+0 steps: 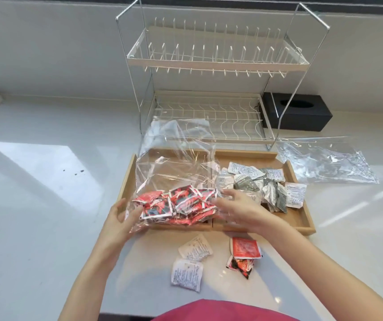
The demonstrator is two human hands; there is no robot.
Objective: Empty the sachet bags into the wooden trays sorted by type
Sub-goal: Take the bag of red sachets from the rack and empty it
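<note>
A clear plastic bag (174, 158) full of red sachets (181, 202) lies over the left wooden tray (125, 179). My left hand (118, 216) holds the bag's near left edge with curled fingers. My right hand (236, 205) lies on the bag's right side, fingers spread and fairly straight. The right wooden tray (301, 218) holds several white and grey sachets (262, 184). On the counter in front of the trays lie two white sachets (190, 262) and two red sachets (243, 253).
An emptied clear bag (327, 161) lies flat to the right of the trays. Behind them stands a white two-tier dish rack (211, 66), with a black tissue box (301, 114) to its right. The white counter stretches to the left.
</note>
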